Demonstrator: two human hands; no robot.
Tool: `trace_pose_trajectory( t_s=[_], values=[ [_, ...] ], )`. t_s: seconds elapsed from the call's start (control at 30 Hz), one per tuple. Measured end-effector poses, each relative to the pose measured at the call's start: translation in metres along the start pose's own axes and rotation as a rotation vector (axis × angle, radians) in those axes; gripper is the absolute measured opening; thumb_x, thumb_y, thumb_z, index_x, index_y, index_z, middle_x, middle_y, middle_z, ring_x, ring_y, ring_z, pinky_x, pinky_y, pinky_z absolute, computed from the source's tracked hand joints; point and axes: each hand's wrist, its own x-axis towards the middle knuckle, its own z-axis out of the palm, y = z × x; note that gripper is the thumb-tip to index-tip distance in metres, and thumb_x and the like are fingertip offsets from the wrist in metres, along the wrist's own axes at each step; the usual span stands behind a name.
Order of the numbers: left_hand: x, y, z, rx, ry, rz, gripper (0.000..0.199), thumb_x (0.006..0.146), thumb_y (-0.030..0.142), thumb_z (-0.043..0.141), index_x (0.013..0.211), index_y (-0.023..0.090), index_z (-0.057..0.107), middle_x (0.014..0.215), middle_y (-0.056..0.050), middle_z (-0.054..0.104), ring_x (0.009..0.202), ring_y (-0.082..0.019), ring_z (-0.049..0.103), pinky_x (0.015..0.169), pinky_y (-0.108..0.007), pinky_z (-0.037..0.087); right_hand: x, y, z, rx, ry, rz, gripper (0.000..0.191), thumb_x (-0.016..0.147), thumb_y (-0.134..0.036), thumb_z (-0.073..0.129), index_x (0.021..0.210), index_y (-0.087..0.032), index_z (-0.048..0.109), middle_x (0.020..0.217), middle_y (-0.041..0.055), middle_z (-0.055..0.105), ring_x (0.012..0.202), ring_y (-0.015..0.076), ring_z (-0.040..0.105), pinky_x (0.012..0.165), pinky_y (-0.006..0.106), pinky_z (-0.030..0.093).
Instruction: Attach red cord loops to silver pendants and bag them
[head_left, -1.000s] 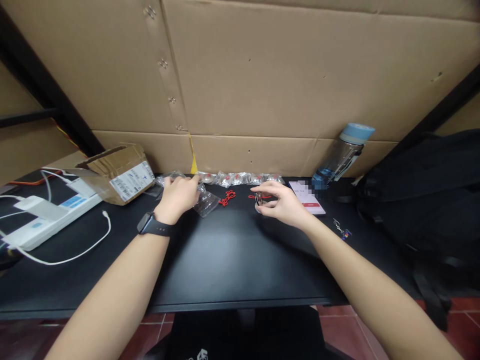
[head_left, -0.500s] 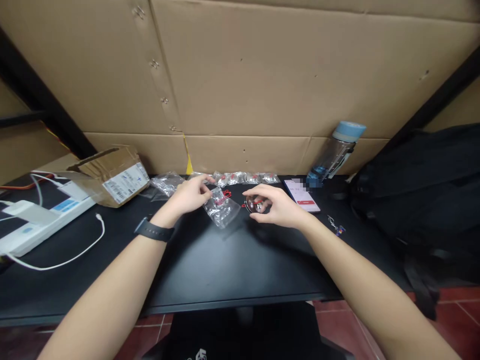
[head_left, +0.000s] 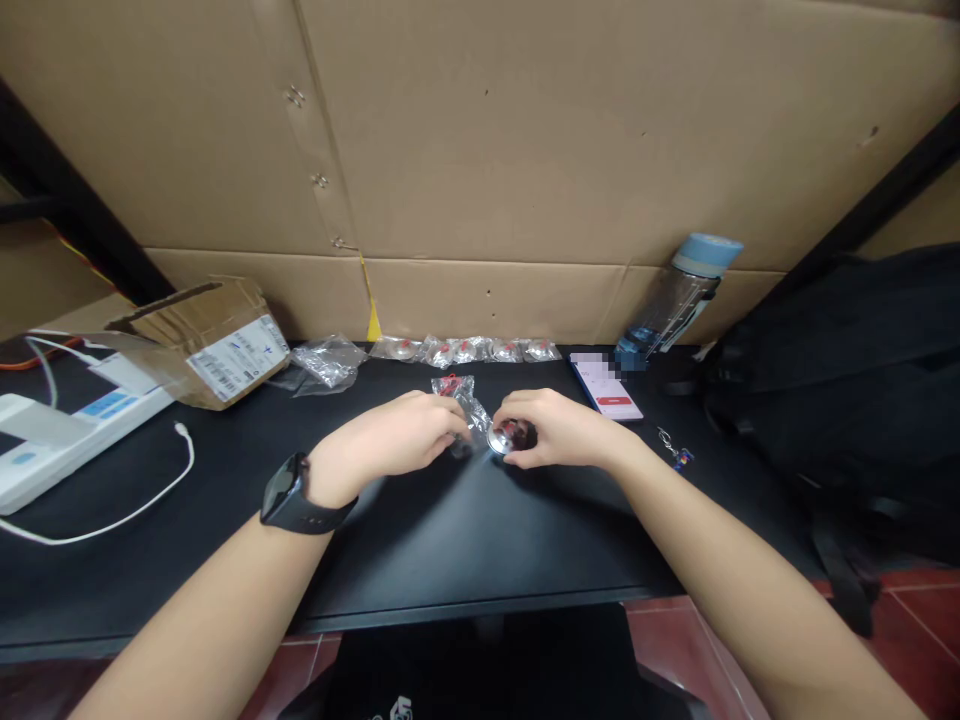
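My right hand grips a round, shiny metal disc by its edges, thumb below and fingers above. Red shows in its reflective surface. Just left of it, my left hand has its fingers curled down onto a clear plastic bag with a red cord at its far end. The fingertips are partly blurred, and the bag's near end lies under them. Bag and disc are very close together; whether they touch I cannot tell.
Several bagged discs line the cardboard wall. Crumpled plastic, an open carton and a power strip with a white cable are at left. A phone, water bottle, keyring and black backpack are at right.
My left hand has moved right and nearer, from the bag's far end to its near end. The disc has tilted, turning its silver face toward me. The bag has shifted slightly right.
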Motion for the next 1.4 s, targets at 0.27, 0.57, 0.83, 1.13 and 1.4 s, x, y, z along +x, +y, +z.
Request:
trace_pose_trajectory(
  t_s=[0.27,0.57,0.83,1.13,1.4],
  values=[
    [-0.007,0.017,0.010,0.125,-0.135,0.010,0.036,0.094,0.017,0.052,0.120,0.032,0.072,0.132,-0.002,0.069,0.117,-0.024,0.066,0.098,-0.037,0.049,-0.002,-0.005,0.003,-0.069,-0.048,0.027,0.024,0.074,-0.020,0.078,0.098,-0.021,0.075,0.089,0.0038,0.066,0.079,0.0182,0.062,0.072,0.028,0.046],
    [0.000,0.025,0.028,0.159,-0.035,-0.006,0.034,0.097,0.018,0.048,0.119,0.024,0.074,0.138,-0.009,0.062,0.131,-0.027,0.055,0.111,-0.042,0.041,-0.002,-0.002,0.000,-0.099,-0.022,0.033,0.011,0.077,-0.022,0.076,0.087,-0.019,0.075,0.085,0.0027,0.068,0.074,0.0171,0.061,0.069,0.028,0.044],
    [0.003,0.024,0.032,0.033,-0.096,0.017,0.047,0.093,0.016,0.054,0.135,0.035,0.065,0.153,-0.004,0.052,0.142,-0.027,0.047,0.119,-0.044,0.036,-0.001,0.002,0.002,-0.085,-0.016,0.079,0.016,0.076,-0.020,0.077,0.091,-0.019,0.074,0.084,0.0025,0.069,0.073,0.0170,0.061,0.067,0.027,0.043],
    [0.000,0.021,0.028,-0.005,-0.179,0.003,0.050,0.094,0.020,0.055,0.140,0.040,0.060,0.160,-0.001,0.044,0.144,-0.027,0.045,0.120,-0.044,0.036,-0.006,0.006,0.001,-0.076,-0.025,0.071,0.011,0.075,-0.016,0.074,0.085,-0.019,0.074,0.088,0.0032,0.067,0.074,0.0164,0.061,0.067,0.027,0.045],
    [-0.001,0.020,0.030,-0.026,-0.194,-0.012,0.052,0.093,0.019,0.056,0.139,0.041,0.061,0.161,-0.001,0.041,0.146,-0.029,0.043,0.120,-0.046,0.036,-0.006,0.005,-0.003,-0.042,-0.088,0.000,0.019,0.080,-0.013,0.071,0.097,-0.020,0.077,0.093,0.0041,0.066,0.075,0.0158,0.061,0.069,0.027,0.047]
  ],
)
